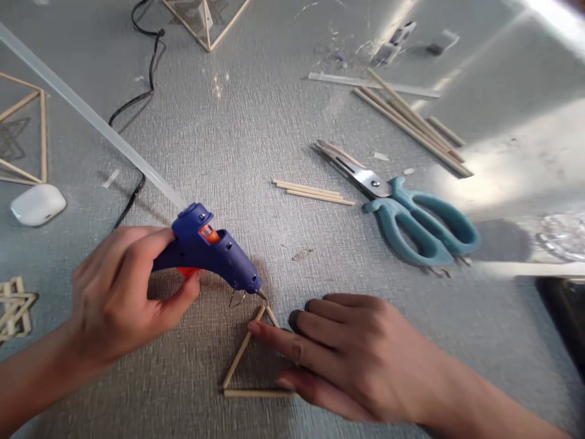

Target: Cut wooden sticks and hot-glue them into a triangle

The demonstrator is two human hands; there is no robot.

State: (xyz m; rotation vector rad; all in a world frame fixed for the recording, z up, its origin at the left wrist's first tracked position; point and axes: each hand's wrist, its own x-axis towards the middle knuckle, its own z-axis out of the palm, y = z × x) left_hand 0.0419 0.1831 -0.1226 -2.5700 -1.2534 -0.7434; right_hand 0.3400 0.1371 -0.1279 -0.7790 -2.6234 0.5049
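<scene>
My left hand (128, 292) is closed around the handle of a blue hot glue gun (228, 259), with a finger by its orange trigger. A long clear glue stick (91, 113) runs out of the gun's back end. The gun's metal tip is at the top corner of a small triangle of wooden sticks (242, 350) lying on the table. My right hand (351, 356) holds this triangle down, index fingertip on its left side and thumb by the bottom stick. That hand covers most of the triangle's right side.
Teal-handled scissors (411, 225) lie to the right, beside several thin sticks (313, 192). Farther back are longer wooden sticks (411, 128) and another glue stick (375, 84). Stick frames (43, 134) and a white case (39, 204) sit at left. A black cord (153, 67) trails behind the gun.
</scene>
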